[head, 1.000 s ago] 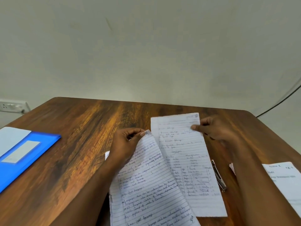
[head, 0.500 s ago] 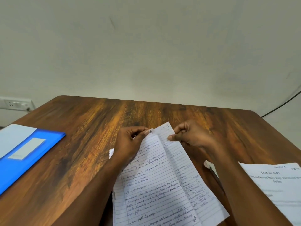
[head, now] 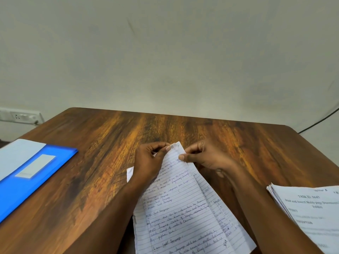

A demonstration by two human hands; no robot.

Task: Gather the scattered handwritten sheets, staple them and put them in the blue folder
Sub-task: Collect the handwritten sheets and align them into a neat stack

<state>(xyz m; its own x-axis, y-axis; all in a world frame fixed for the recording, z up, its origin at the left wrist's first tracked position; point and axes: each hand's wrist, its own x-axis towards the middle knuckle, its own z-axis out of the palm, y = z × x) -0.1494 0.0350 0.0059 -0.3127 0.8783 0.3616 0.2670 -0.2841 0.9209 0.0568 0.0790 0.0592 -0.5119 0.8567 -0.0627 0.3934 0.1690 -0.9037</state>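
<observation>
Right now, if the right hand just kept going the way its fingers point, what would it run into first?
The right hand points leftward across the handwritten sheets it pinches, so it would probably meet the left hand first, gripping the same top corner. Depth is unclear.

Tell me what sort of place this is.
Probably an office or study room. A wooden desk stands against a plain wall with a socket strip; on it lie a blue folder, handwritten sheets and a printed task sheet.
</observation>
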